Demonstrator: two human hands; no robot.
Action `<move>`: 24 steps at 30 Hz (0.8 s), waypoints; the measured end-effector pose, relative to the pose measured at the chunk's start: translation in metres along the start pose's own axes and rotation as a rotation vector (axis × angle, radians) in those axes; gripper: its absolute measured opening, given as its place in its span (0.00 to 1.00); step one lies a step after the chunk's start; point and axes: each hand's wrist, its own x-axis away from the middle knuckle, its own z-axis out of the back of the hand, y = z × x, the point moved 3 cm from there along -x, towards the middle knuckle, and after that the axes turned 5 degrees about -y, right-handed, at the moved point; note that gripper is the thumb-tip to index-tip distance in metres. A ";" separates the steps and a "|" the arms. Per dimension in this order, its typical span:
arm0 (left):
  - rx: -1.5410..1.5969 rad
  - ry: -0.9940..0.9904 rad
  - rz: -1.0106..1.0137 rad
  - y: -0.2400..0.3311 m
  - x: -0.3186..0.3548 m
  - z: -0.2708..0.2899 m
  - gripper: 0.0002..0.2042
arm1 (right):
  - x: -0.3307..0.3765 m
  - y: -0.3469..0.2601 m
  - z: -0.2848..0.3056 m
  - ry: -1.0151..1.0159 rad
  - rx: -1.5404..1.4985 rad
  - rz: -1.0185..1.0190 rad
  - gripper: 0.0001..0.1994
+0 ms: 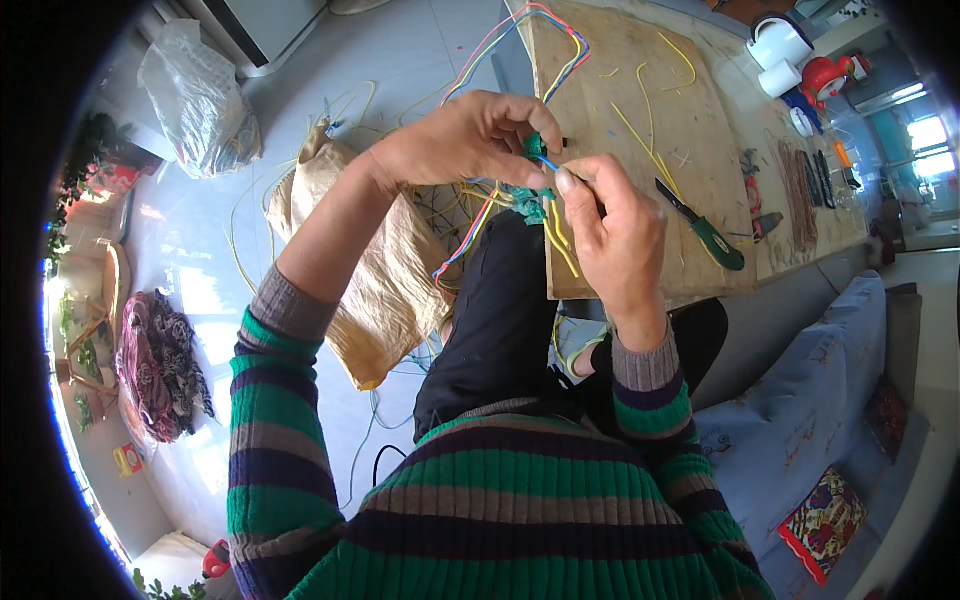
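Observation:
Over my lap at the board's near-left edge, my left hand (475, 140) curls its fingers round a bundle of coloured wires. Some green wrapping (527, 205) shows below the fingers, and the part inside the hand is hidden. Thumb and forefinger of my right hand (615, 225) pinch the end of a blue wire (546, 163) close to the left fingertips. Red, blue and yellow wires (570, 58) loop up beyond the left hand. Thick yellow wires (557, 240) hang below the wrapping. To the right of my right hand lies a green-handled knife (718, 243) with a dark blade.
The wooden board (600, 120) carries yellow wire scraps (640, 130). Pliers (766, 224), brown cords (797, 190) and a white mug (778, 42) are farther right. A beige sack (370, 290) and tangled wires lie on the floor at left. A blue-covered sofa (800, 370) stands at right.

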 end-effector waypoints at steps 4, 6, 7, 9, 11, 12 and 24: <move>0.238 0.059 -0.016 -0.005 0.007 0.009 0.12 | 0.001 0.001 -0.001 0.009 -0.035 -0.012 0.04; 0.225 0.140 -0.003 -0.005 0.009 0.011 0.11 | 0.000 0.002 -0.002 0.011 -0.033 -0.017 0.04; 0.218 0.181 0.004 -0.004 0.011 0.011 0.10 | 0.001 0.003 -0.003 0.015 -0.033 -0.026 0.04; 0.173 0.311 -0.037 -0.001 0.012 0.010 0.09 | 0.000 0.005 -0.003 0.030 -0.039 -0.044 0.04; 0.129 0.432 -0.064 0.004 0.016 0.008 0.09 | 0.000 0.010 -0.001 0.055 -0.053 -0.073 0.05; 0.106 0.488 -0.071 0.007 0.020 0.005 0.09 | -0.002 0.015 0.001 0.048 -0.067 -0.116 0.05; -0.287 0.757 -0.127 0.011 0.040 -0.058 0.18 | -0.010 0.008 -0.002 0.042 -0.125 -0.133 0.05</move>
